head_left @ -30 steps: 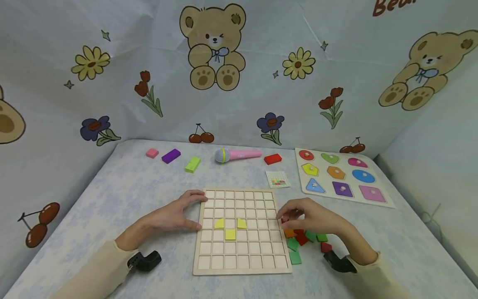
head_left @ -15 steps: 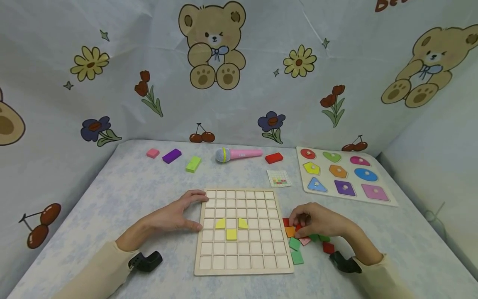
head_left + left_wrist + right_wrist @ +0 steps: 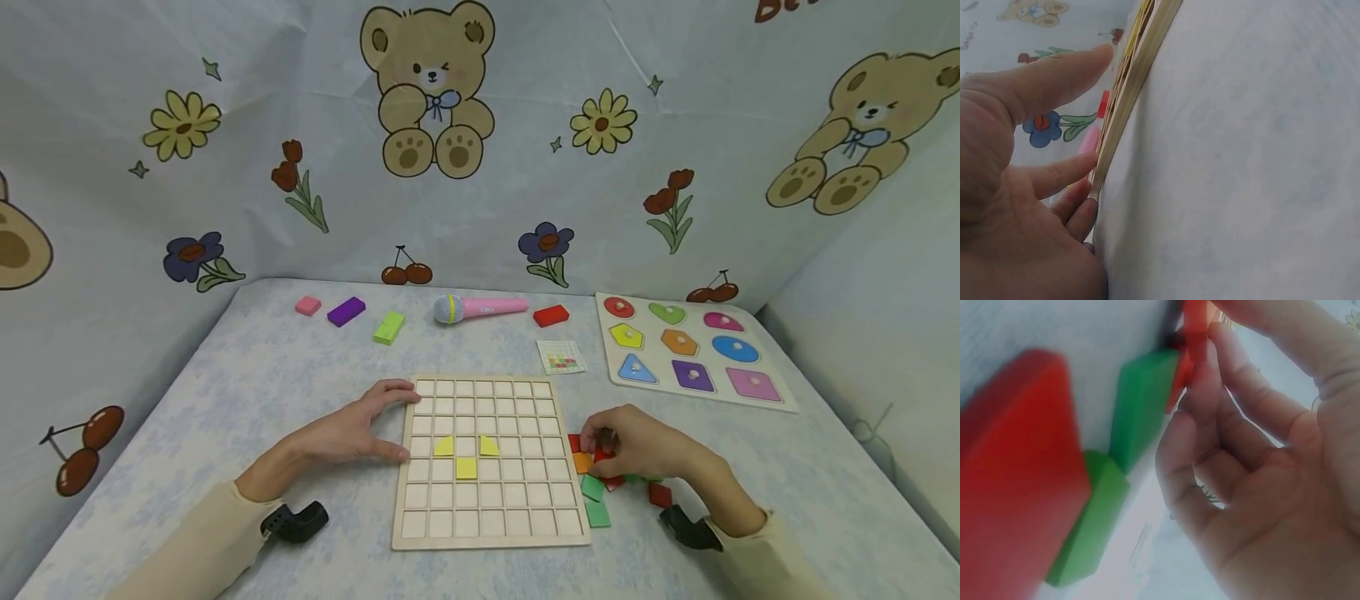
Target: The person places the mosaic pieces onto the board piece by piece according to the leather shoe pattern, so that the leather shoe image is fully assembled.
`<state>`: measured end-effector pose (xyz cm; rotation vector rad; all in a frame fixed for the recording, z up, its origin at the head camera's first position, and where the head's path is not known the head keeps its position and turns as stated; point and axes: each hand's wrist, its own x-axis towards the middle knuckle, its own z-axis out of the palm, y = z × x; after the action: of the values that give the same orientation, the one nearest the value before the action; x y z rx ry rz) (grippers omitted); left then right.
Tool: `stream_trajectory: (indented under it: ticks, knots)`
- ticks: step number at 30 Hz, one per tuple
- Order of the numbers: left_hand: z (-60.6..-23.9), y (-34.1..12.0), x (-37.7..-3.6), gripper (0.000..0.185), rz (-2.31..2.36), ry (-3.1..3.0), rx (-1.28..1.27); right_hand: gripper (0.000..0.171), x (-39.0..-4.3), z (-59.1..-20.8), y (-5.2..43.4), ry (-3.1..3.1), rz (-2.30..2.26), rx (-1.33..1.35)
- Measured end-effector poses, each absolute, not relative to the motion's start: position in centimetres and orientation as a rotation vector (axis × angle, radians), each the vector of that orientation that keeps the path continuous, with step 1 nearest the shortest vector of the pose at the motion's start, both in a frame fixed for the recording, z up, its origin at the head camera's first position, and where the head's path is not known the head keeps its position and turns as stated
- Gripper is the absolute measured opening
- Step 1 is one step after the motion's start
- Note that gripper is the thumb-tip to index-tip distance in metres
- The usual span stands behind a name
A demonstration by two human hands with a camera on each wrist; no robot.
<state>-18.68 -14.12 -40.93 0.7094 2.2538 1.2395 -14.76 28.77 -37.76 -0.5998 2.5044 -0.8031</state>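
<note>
My left hand [image 3: 341, 429] rests against the left edge of a wooden grid board [image 3: 491, 544], its fingers and thumb extended along the rim. On the board sit a yellow square tile [image 3: 466, 468] and two yellow tiles with a curved side, the left one [image 3: 444, 447] and the right one [image 3: 489, 447]. Right of the board, my right hand [image 3: 637, 442] is among loose tiles, its thumb and fingers pinching a red tile [image 3: 1196, 328]; the fingers partly hide it. Around it lie an orange tile [image 3: 582, 463], green tiles [image 3: 597, 513] and another red tile [image 3: 660, 494].
Behind the board lies a small pattern card [image 3: 561, 357]. A shape puzzle board [image 3: 697, 354] is at the back right. Along the back are a pink toy microphone [image 3: 480, 308], a red block [image 3: 551, 316], a lime block [image 3: 389, 328], a purple block [image 3: 347, 312] and a pink block [image 3: 307, 306].
My right hand has moved right, from the board's edge into the loose tiles. A pink tile below its fingertips half a second ago is now out of sight, with red showing there. The left hand stays put.
</note>
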Motion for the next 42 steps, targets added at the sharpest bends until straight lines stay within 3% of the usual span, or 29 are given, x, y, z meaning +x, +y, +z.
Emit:
stream_trajectory:
  ticks: [10, 13, 17, 29, 42]
  knots:
    - [-40.9, -14.2, -18.8, 0.079, 1.239, 2.255, 0.715, 0.007, -15.0, -37.6, 29.5, 2.524, -0.839, -0.763]
    - [-40.9, -14.3, -18.7, 0.078, 1.237, 2.263, 0.726, 0.011, -15.0, -37.1, 28.9, 2.544, -0.875, -0.817]
    - [-40.7, -14.4, -18.6, 0.077, 1.239, 2.265, 0.737, 0.015, -15.0, -36.4, 26.4, 2.518, -0.916, -0.878]
    - [-41.1, -14.1, -18.8, 0.076, 1.229, 2.268, 0.692, 0.005, -15.3, -36.4, 16.6, 2.48, -0.971, -0.849]
    - [-41.0, -14.2, -18.7, 0.077, 1.224, 2.272, 0.72, 0.007, -14.8, -37.0, 12.1, 2.564, -0.879, -0.884]
